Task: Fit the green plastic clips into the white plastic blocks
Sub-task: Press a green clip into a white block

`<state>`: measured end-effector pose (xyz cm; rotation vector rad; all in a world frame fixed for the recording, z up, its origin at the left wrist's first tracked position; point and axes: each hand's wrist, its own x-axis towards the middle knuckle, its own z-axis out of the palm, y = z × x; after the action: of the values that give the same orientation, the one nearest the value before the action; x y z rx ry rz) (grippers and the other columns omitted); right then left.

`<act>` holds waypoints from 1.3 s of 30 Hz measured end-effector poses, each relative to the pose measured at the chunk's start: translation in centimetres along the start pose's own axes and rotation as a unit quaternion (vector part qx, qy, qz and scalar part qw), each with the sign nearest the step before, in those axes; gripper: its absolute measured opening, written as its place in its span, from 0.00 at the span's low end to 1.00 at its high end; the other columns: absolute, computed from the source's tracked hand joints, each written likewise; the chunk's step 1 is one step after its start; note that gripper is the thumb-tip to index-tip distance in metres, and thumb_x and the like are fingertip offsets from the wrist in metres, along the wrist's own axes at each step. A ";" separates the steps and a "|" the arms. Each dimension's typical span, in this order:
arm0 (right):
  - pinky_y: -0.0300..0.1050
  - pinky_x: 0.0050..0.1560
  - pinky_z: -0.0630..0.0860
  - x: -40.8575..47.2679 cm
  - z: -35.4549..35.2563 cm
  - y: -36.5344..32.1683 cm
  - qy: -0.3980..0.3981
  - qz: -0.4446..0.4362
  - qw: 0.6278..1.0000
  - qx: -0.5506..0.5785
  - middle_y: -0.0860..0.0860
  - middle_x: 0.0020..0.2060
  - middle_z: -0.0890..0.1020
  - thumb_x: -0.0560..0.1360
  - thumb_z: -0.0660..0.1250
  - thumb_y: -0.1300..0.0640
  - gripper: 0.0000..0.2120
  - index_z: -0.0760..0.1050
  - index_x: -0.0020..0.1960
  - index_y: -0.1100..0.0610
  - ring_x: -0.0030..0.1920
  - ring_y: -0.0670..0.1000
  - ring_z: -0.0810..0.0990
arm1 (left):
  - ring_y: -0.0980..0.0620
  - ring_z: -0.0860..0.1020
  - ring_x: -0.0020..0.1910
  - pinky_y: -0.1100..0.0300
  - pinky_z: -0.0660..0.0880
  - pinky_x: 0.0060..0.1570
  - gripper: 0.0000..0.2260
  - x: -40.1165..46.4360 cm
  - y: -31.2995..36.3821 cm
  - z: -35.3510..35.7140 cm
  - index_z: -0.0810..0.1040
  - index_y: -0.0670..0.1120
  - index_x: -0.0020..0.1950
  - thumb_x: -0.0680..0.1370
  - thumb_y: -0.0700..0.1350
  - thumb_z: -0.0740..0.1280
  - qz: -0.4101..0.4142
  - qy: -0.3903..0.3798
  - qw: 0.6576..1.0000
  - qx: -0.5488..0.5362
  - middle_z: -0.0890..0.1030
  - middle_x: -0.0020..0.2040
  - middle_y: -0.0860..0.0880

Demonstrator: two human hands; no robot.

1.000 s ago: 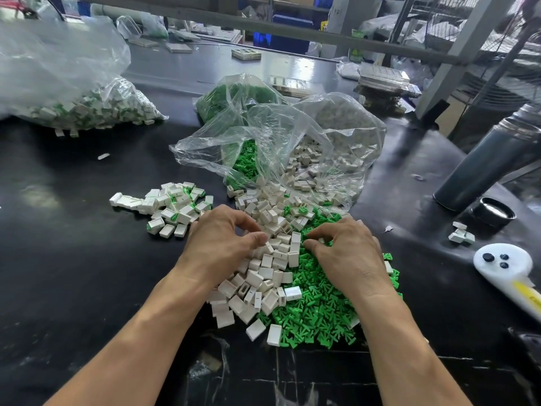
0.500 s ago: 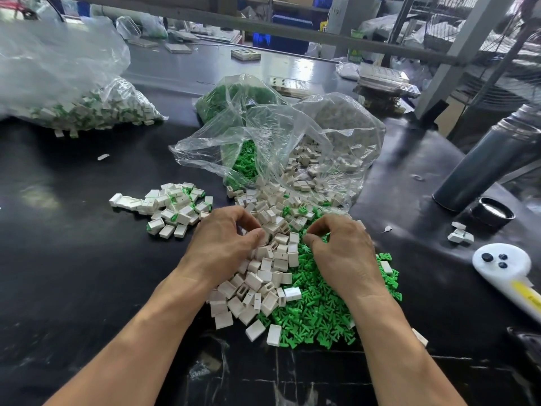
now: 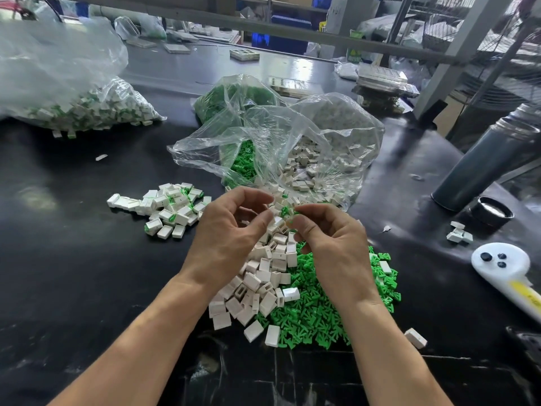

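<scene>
- Table: loose blocks and clips lie heaped near its front edge, under both hands; the done pile sits to the left.
- Left hand: raised above the heap, thumb and fingers curled round one block, whose open end seems to face right.
- Right hand: just beside it, fingertips pinching a small clip, mostly hidden; it looks nearly touching the block, so the push probably runs leftward.
</scene>
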<state>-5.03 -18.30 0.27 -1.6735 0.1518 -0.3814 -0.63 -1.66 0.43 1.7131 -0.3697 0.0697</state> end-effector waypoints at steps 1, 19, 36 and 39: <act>0.34 0.41 0.78 -0.1 0.3 -0.1 -0.008 0.002 1.000 0.020 0.49 0.42 0.88 0.78 0.74 0.61 0.05 0.84 0.51 0.53 0.42 0.45 0.85 | 0.59 0.82 0.43 0.65 0.79 0.44 0.08 -0.1 0.2 0.2 0.82 0.52 0.56 0.78 0.42 0.74 0.004 -0.001 1.000 -0.020 0.84 0.47 0.54; 0.37 0.35 0.76 -0.5 0.5 -0.2 0.020 -0.005 0.993 0.119 0.50 0.35 0.82 0.78 0.74 0.60 0.03 0.84 0.51 0.59 0.33 0.47 0.78 | 0.51 0.84 0.41 0.61 0.81 0.42 0.13 -0.4 -0.2 1.6 0.87 0.49 0.51 0.77 0.31 0.72 0.026 0.001 0.989 -0.147 0.87 0.45 0.47; 0.37 0.38 0.78 -0.4 0.6 0.2 0.023 -0.012 0.996 0.082 0.49 0.37 0.86 0.78 0.75 0.58 0.01 0.85 0.49 0.54 0.38 0.45 0.83 | 0.49 0.84 0.44 0.58 0.82 0.46 0.12 -0.4 -0.5 1.7 0.85 0.47 0.56 0.77 0.33 0.73 0.006 -0.017 0.989 -0.144 0.85 0.45 0.44; 0.38 0.39 0.79 -0.5 0.7 0.2 0.029 -0.017 0.996 0.078 0.50 0.37 0.86 0.78 0.74 0.59 0.00 0.84 0.48 0.55 0.38 0.46 0.83 | 0.49 0.84 0.43 0.59 0.82 0.45 0.11 -0.4 -0.7 1.8 0.85 0.47 0.54 0.76 0.33 0.74 -0.002 -0.012 0.988 -0.155 0.86 0.45 0.43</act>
<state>-5.21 -17.55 -0.05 -1.5127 0.1337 -0.4557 -1.08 -3.29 -0.61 1.4085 -0.3737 -0.0103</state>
